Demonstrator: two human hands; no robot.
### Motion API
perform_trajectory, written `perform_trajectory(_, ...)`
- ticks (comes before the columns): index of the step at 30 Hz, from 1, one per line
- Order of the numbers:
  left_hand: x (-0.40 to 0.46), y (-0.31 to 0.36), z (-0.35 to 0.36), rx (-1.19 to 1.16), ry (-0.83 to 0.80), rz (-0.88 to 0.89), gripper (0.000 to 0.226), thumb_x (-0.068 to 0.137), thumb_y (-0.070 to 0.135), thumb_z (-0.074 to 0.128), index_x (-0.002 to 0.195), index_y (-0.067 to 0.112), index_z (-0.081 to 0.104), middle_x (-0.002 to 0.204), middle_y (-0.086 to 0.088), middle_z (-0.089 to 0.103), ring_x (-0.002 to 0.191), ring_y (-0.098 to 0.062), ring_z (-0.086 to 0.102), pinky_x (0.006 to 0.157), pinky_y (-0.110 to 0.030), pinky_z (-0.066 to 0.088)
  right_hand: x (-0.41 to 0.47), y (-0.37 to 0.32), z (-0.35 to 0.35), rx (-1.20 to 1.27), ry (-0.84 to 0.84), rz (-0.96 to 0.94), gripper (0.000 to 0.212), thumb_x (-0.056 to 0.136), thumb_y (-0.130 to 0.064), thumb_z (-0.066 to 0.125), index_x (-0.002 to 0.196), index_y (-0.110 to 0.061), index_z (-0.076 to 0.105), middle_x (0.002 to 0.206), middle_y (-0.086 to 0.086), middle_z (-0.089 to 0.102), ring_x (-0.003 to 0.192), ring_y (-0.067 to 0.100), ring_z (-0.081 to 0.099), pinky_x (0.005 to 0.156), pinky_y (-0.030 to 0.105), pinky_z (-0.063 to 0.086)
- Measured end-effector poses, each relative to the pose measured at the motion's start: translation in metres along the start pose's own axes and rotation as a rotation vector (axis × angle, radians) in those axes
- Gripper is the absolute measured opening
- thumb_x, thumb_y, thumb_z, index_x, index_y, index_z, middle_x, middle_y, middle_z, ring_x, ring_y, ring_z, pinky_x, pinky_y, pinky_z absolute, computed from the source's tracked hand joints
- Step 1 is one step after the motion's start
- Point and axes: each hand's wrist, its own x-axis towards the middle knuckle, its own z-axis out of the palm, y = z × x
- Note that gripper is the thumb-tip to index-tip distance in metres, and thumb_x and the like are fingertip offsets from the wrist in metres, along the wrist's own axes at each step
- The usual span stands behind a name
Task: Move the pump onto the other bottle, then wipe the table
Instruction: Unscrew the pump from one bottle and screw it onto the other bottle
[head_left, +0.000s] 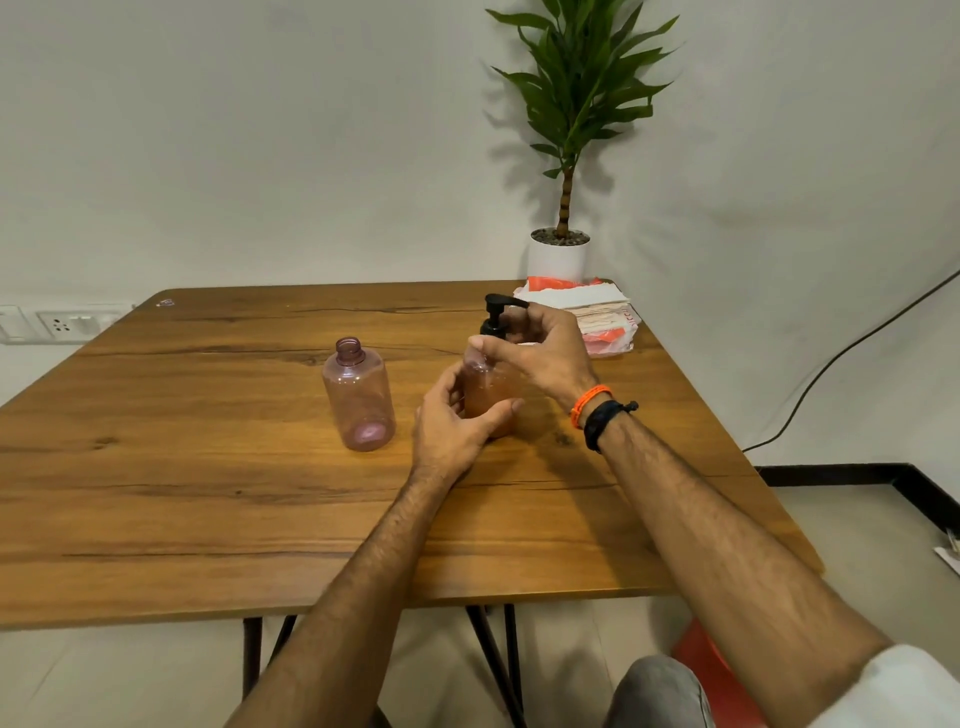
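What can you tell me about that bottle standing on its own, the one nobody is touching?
The open bottle is see-through pinkish plastic, round-bodied with a short threaded neck and no cap or pump. It looks empty. It stands upright on the wooden table, left of the bottle the hands are working on, apart from it. Only the tabletop touches it.

1. Table (208, 467) – wood-grain top, smooth, satin sheen; dark knots and cracks visible.
2. Open bottle (358, 400) – translucent pink plastic, glossy.
3. Pump (496, 312) – black plastic, slight gloss.
4. Cloth stack (597, 312) – folded white and orange fabric, matt.
5. Plant pot (558, 260) – white, smooth, matt.
6. Table legs (498, 665) – thin dark metal rods.
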Motion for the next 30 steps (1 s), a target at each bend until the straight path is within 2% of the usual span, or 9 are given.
perform_trajectory(2, -0.001, 0.001, 0.000, 0.005, 0.002, -0.001, 0.082, 0.059, 0.051, 0.087, 0.131, 0.025, 0.057, 0.125, 0.007, 0.066, 0.115, -0.010, 0.063, 0.098, -0.040, 0.055, 0.000, -0.001, 0.004, -0.034, 0.037, 0.004, 0.043, 0.057, -0.041, 0.090, 0.087, -0.026, 0.063, 0.089, -0.009, 0.069, 0.085, 0.008, 0.066, 0.072, 0.020, 0.055)
perform_trajectory(6, -0.001, 0.003, 0.000, 0.018, 0.005, -0.004, 0.085, 0.058, 0.052, 0.086, 0.132, 0.021, 0.055, 0.126, 0.003, 0.065, 0.116, -0.012, 0.062, 0.099, -0.041, 0.054, -0.001, 0.000, 0.007, -0.091, 0.013, -0.012, 0.055, 0.059, -0.047, 0.088, 0.100, -0.020, 0.063, 0.092, -0.009, 0.068, 0.089, 0.010, 0.065, 0.075, 0.023, 0.056)
perform_trajectory(9, 0.000, 0.002, -0.001, 0.005, 0.000, -0.005, 0.080, 0.060, 0.047, 0.088, 0.131, 0.024, 0.057, 0.124, 0.005, 0.066, 0.116, -0.012, 0.063, 0.098, -0.042, 0.055, -0.001, 0.001, 0.000, -0.011, -0.039, -0.040, 0.037, 0.075, -0.030, 0.082, 0.105, -0.016, 0.068, 0.093, 0.000, 0.070, 0.097, 0.022, 0.065, 0.082, 0.030, 0.056)
perform_trajectory(11, -0.001, 0.001, -0.001, 0.007, 0.001, -0.007, 0.080, 0.060, 0.047, 0.088, 0.131, 0.025, 0.057, 0.124, 0.006, 0.067, 0.115, -0.010, 0.063, 0.097, -0.041, 0.055, -0.001, 0.002, -0.005, 0.032, -0.061, -0.056, 0.031, 0.079, -0.020, 0.079, 0.107, -0.010, 0.070, 0.098, 0.008, 0.072, 0.098, 0.024, 0.066, 0.080, 0.027, 0.056)
perform_trajectory(17, -0.001, 0.002, -0.001, 0.017, -0.001, -0.016, 0.082, 0.060, 0.051, 0.087, 0.131, 0.025, 0.056, 0.126, 0.005, 0.066, 0.117, -0.011, 0.062, 0.098, -0.042, 0.055, -0.001, -0.002, 0.001, -0.025, 0.030, -0.026, 0.042, 0.059, -0.039, 0.089, 0.090, -0.023, 0.066, 0.083, -0.011, 0.067, 0.072, -0.003, 0.060, 0.063, 0.011, 0.051)
perform_trajectory(20, -0.001, 0.003, -0.001, 0.021, -0.006, -0.017, 0.083, 0.059, 0.052, 0.086, 0.131, 0.024, 0.055, 0.127, 0.005, 0.065, 0.118, -0.011, 0.062, 0.099, -0.042, 0.054, 0.000, -0.001, 0.003, -0.068, 0.029, -0.025, 0.048, 0.060, -0.046, 0.087, 0.096, -0.026, 0.062, 0.089, -0.012, 0.065, 0.079, 0.000, 0.061, 0.064, 0.010, 0.051)
perform_trajectory(24, -0.002, 0.003, 0.000, 0.000, 0.004, -0.010, 0.081, 0.060, 0.046, 0.088, 0.131, 0.023, 0.057, 0.124, 0.006, 0.067, 0.114, -0.009, 0.064, 0.097, -0.040, 0.055, -0.001, 0.001, -0.005, 0.063, -0.060, -0.063, 0.039, 0.077, -0.019, 0.080, 0.114, -0.017, 0.066, 0.106, 0.000, 0.071, 0.096, 0.005, 0.065, 0.080, 0.018, 0.053)
perform_trajectory(26, -0.002, 0.002, 0.000, 0.000, 0.008, -0.010, 0.080, 0.060, 0.046, 0.088, 0.130, 0.023, 0.057, 0.123, 0.006, 0.067, 0.114, -0.009, 0.064, 0.097, -0.040, 0.056, -0.001, 0.003, -0.009, 0.057, -0.083, -0.079, 0.035, 0.078, -0.013, 0.079, 0.112, -0.015, 0.069, 0.105, 0.002, 0.072, 0.098, 0.008, 0.067, 0.082, 0.018, 0.053)
perform_trajectory(30, -0.002, 0.001, 0.000, -0.003, -0.004, -0.019, 0.082, 0.060, 0.046, 0.088, 0.132, 0.023, 0.056, 0.126, 0.002, 0.066, 0.117, -0.014, 0.063, 0.098, -0.044, 0.055, -0.001, 0.000, -0.004, -0.018, -0.026, -0.084, 0.037, 0.068, -0.026, 0.087, 0.100, -0.018, 0.071, 0.095, -0.005, 0.073, 0.092, 0.014, 0.069, 0.073, 0.014, 0.054)
